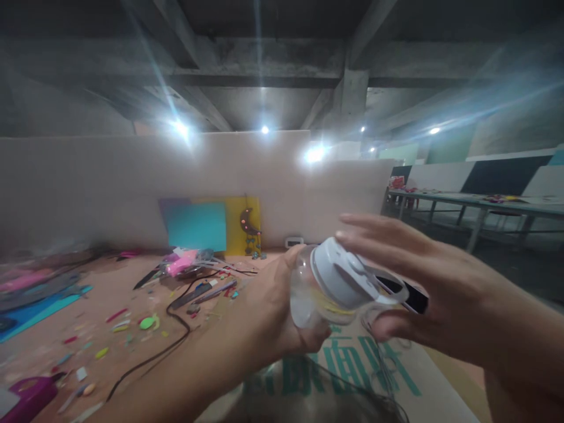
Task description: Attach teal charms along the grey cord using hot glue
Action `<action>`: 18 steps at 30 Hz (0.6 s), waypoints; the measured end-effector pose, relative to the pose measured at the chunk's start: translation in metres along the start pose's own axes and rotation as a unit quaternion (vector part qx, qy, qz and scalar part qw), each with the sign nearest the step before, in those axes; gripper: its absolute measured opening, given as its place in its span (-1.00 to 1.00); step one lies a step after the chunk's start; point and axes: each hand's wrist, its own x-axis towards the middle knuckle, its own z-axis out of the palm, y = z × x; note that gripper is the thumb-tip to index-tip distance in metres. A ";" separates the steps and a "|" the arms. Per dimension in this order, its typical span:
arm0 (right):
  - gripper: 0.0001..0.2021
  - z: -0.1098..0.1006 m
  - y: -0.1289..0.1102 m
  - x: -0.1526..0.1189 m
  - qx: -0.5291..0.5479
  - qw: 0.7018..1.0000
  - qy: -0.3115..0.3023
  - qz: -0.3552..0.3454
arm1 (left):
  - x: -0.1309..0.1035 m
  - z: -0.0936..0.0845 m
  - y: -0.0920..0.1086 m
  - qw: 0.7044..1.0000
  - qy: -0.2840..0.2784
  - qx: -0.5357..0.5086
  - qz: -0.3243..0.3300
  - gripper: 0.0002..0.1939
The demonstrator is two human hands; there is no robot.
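- Clear bottle [304, 302], white lid [331, 273]: clasped in the person's left hand [279, 311].
- Right hand [436, 276]: fingers parted about the lid, contact unclear.
- Crescent-moon ornament [245, 220]: by the table's [121, 282] far edge.

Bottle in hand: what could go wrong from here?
1. The clear bottle is tilted; if the white lid loosens, any contents might spill. I can't tell what's inside.
2. The left hand seems to be the only firm grip, with the right hand open by the lid, so it could slip.
3. A drop might scatter the small coloured pieces on the table.
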 end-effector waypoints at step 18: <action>-0.38 0.041 -0.020 0.022 -0.096 0.980 0.093 0.149 | -0.011 0.010 -0.011 0.990 0.044 0.131 -0.028 -0.10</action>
